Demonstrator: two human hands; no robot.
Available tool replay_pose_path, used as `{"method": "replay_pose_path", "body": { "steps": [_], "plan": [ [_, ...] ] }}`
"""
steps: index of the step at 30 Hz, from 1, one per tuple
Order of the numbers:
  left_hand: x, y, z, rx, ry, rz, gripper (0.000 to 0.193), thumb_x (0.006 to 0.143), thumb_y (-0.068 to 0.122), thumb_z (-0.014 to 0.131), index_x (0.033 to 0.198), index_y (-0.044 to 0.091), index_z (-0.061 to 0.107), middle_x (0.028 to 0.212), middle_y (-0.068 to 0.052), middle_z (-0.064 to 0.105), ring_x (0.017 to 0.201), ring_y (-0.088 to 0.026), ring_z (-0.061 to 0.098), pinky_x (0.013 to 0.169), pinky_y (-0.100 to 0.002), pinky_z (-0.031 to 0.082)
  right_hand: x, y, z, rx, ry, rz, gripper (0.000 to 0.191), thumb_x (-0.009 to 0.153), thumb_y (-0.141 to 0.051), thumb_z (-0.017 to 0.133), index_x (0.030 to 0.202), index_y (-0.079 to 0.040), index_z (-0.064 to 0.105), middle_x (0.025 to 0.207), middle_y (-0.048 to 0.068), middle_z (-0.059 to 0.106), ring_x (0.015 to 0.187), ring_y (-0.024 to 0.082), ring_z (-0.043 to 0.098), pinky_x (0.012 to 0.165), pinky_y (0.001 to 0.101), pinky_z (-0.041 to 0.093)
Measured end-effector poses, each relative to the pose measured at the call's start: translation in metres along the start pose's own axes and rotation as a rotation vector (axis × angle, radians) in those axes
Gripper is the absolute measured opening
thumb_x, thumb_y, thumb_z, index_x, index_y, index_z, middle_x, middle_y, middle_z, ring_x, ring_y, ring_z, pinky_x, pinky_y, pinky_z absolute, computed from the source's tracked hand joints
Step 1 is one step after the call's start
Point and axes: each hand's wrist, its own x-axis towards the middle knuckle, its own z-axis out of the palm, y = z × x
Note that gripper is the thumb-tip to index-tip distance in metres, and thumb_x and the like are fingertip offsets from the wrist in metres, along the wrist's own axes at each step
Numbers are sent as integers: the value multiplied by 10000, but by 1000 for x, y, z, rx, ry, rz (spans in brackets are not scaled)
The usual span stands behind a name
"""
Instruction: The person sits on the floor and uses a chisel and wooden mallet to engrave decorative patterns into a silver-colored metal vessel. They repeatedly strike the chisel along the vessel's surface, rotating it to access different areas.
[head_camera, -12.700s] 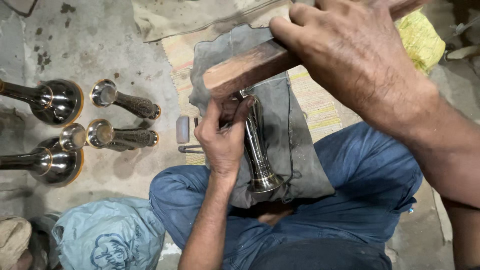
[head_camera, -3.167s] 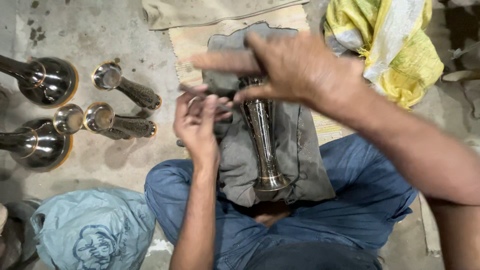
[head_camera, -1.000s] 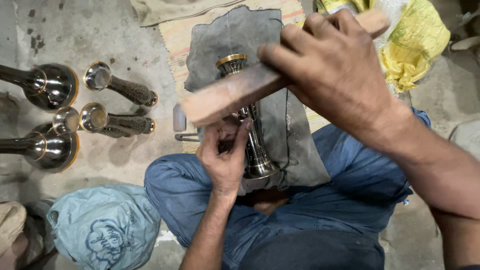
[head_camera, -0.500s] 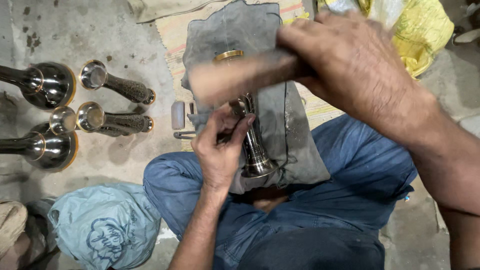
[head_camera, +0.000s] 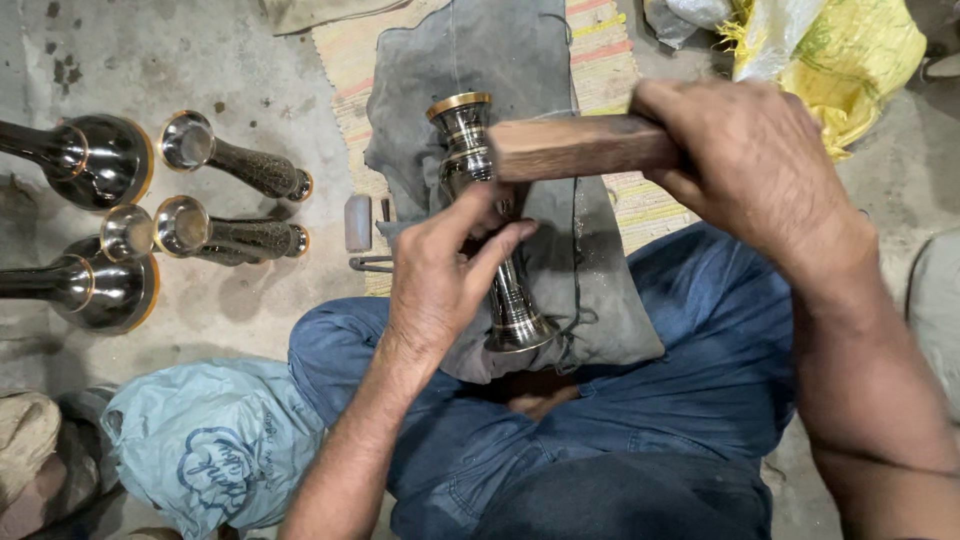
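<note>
So here's the setup: I'm sitting cross-legged on the floor with a grey cloth (head_camera: 590, 300) draped over my lap, and the metal vase (head_camera: 487, 225) lies on that cloth. Its long axis runs straight away from me, foot end close to my belly, brass-rimmed mouth pointing out toward the striped mat (head_camera: 610, 60).

My left hand (head_camera: 440, 280) is the nearer one. It sits right on the vase around its middle, fingers curled over the narrow waist from the left side. It looks like I'm pinching something small against the metal with thumb and fingertips, but I honestly can't make out what it is.

My right hand (head_camera: 750, 160) is clenched hard around a wooden block (head_camera: 580, 148), held like a mallet. The block lies crosswise to the vase, so the two axes make roughly a right angle. Its free end hangs just above the upper part of the vase, right beside my left fingertips. Whether it touches the metal I can't tell from this angle.

So relative to the vase: left hand on it at mid-body, wooden block over it near the neck, right hand off to the right of it.

Left of the vase, on the bare concrete, more vases (head_camera: 235, 165) lie on their sides, well apart from my hands.
</note>
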Motion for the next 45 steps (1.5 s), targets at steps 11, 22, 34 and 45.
{"method": "replay_pose_path", "body": {
  "steps": [11, 22, 34, 45],
  "plan": [
    [23, 9, -11, 42, -245, 179, 356, 969, 249, 721, 1282, 87, 667, 1060, -115, 777, 947, -247, 772, 830, -390, 610, -53, 17, 83, 470, 262, 299, 331, 915, -161, 777, 1150, -31, 584, 936, 39, 652, 832, 195, 630, 750, 391, 529],
    [32, 12, -21, 78, -397, 245, 351, 945, 255, 705, 1263, 108, 681, 988, -99, 776, 894, -269, 758, 795, -424, 597, -75, -2, 121, 595, 457, 641, 271, 989, -125, 819, 1070, -21, 582, 870, 133, 642, 778, 278, 625, 704, 380, 508],
    [29, -12, -29, -42, -421, 199, 376, 925, 250, 729, 1282, 146, 673, 1015, -30, 800, 918, -181, 790, 869, -364, 622, -70, -12, 107, 239, 342, 344, 280, 908, -11, 789, 1131, 12, 622, 965, 171, 687, 884, 262, 675, 812, 391, 542],
    [36, -28, -32, 40, -506, 332, 399, 932, 317, 689, 1314, 201, 680, 1001, -11, 780, 935, -178, 761, 872, -370, 602, -72, -18, 115, 457, 541, 415, 307, 1056, -68, 836, 1220, 49, 605, 1050, 115, 727, 965, 166, 718, 885, 309, 587]
  ]
}}
